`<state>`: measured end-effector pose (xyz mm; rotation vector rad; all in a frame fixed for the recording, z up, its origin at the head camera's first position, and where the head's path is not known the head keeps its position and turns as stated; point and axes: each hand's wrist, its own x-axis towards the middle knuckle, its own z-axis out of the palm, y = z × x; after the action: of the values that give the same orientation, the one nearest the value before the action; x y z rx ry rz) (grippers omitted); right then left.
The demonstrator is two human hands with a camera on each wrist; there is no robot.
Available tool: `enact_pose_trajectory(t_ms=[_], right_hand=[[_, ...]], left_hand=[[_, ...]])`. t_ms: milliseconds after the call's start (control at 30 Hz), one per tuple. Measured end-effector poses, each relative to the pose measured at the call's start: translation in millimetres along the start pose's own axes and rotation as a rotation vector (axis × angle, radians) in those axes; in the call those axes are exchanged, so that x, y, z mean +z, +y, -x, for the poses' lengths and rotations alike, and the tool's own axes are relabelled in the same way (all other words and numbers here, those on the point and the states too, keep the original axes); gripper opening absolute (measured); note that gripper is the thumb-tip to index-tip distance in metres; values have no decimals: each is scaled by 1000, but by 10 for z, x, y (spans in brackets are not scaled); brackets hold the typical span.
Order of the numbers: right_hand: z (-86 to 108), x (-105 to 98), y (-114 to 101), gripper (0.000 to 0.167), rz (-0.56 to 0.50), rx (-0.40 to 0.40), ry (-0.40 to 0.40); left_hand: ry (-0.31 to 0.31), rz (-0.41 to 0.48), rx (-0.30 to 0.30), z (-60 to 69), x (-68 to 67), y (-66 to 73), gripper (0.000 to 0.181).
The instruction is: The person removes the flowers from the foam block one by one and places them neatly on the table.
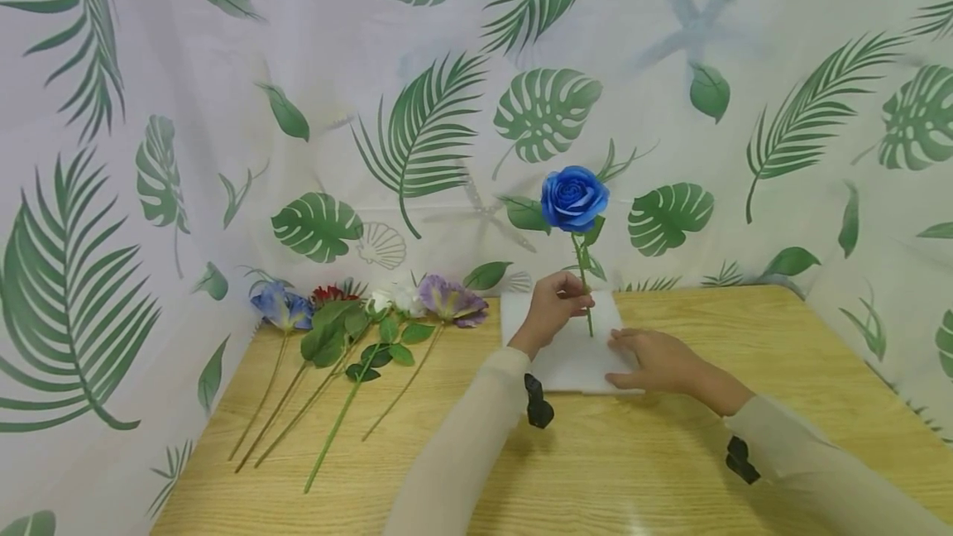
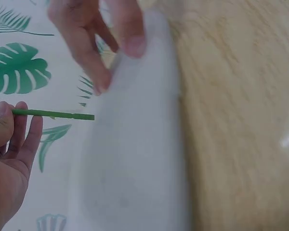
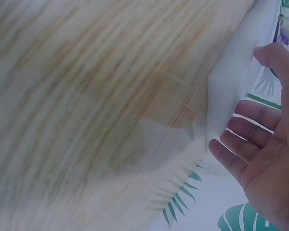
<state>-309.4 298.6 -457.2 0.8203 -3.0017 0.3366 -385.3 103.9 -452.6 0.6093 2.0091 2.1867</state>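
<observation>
A blue artificial rose [image 1: 574, 198] stands nearly upright, its green stem [image 2: 58, 114] pinched between the thumb and fingers of my left hand [image 1: 554, 308]. The cut lower end of the stem points down over a white foam slab [image 1: 554, 370] on the table; contact there cannot be made out. My right hand [image 1: 658, 358] rests at the slab's right side, thumb and fingers spread and touching its edge. In the right wrist view the fingers [image 3: 248, 115] of that hand look extended along the slab.
Left of the slab, several artificial flowers lie on the wooden table [image 1: 596, 470]: a blue one [image 1: 281, 306], a red one [image 1: 333, 294], white ones [image 1: 395, 298] and a purple one [image 1: 451, 301], stems towards me. A leaf-patterned curtain [image 1: 447, 23] hangs behind.
</observation>
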Motion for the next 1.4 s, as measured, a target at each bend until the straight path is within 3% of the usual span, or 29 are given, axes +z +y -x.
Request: enact_pose_trajectory(t_ms=[200, 367, 567, 967, 1400], right_hand=[[-10, -50, -26, 61, -3, -15, 6], [-34, -54, -23, 60, -4, -1, -3], [-54, -27, 0, 63, 10, 3, -10], [-21, -36, -55, 63, 25, -1, -19], [-21, 22, -11, 67, 27, -10, 16]], left_hand=[[-33, -38, 34, -26, -122, 166, 11], [-54, -96, 63, -24, -276, 194, 10], [-51, -120, 51, 14, -473, 235, 9], [-41, -155, 5, 160, -843, 338, 11], [-31, -279, -19, 417, -1339, 524, 15]])
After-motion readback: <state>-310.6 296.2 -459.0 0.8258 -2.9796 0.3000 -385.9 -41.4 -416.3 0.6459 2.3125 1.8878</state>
